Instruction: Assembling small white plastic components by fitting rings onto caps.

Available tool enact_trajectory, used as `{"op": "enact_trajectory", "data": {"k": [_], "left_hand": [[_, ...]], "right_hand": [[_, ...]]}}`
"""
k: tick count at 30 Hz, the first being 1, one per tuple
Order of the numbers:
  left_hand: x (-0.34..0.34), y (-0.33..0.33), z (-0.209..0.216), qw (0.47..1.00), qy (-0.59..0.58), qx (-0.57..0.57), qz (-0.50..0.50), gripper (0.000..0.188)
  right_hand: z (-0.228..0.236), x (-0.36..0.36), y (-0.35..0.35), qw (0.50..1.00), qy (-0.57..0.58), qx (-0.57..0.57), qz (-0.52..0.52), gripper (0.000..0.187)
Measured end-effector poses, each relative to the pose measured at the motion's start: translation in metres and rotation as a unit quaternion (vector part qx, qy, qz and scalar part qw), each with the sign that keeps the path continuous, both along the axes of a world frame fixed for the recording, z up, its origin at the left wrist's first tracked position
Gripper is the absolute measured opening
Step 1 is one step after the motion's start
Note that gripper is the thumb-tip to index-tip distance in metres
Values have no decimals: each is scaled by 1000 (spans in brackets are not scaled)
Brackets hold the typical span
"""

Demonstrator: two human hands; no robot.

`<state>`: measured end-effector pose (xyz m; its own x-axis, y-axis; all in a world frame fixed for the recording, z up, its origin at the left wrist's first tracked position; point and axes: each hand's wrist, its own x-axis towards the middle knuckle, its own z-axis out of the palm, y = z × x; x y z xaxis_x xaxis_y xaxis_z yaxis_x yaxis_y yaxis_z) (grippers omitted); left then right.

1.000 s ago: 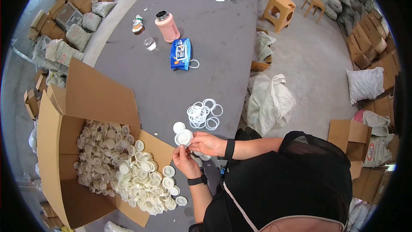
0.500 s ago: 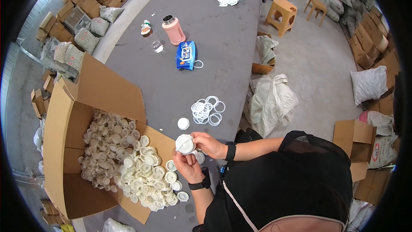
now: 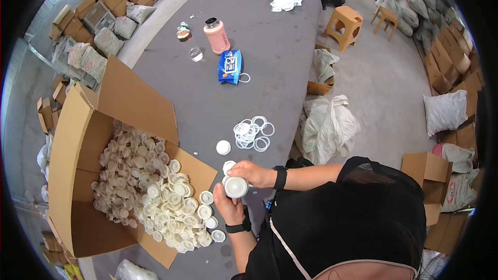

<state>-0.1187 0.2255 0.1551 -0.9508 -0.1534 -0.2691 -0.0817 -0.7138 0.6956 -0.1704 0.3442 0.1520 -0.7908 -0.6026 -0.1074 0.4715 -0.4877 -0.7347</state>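
White plastic makes up the round cap (image 3: 236, 187) between the left hand (image 3: 226, 207) and the right hand (image 3: 255, 173); the grip is clamped on it from both sides, most fingers hidden. Another white piece (image 3: 229, 165) sits just beyond the grip, and whether the right hand touches it I cannot tell. Farther out on the bench (image 3: 207, 106) lie a loose lid (image 3: 223, 148) and a pile of rings (image 3: 251, 135). Left of the grip, small caps (image 3: 179, 212) spill from a cardboard box (image 3: 78, 166). Uneven thumb pressure could make the held cap slip; falling leftward, it could mix into that spill. A forward sweep of the right forearm could scatter the rings.
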Motion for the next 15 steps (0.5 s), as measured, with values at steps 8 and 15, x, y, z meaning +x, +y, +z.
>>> {"op": "enact_trajectory", "data": {"k": [8,15], "left_hand": [[17,-10,-30,997,36,43,-50,18],[34,-48,-81,999,-45,-20,-19,13]], "right_hand": [[-48,-3,-14,976,-214,-6,28,33],[-78,-9,-30,971,-202,87,94,31]]}}
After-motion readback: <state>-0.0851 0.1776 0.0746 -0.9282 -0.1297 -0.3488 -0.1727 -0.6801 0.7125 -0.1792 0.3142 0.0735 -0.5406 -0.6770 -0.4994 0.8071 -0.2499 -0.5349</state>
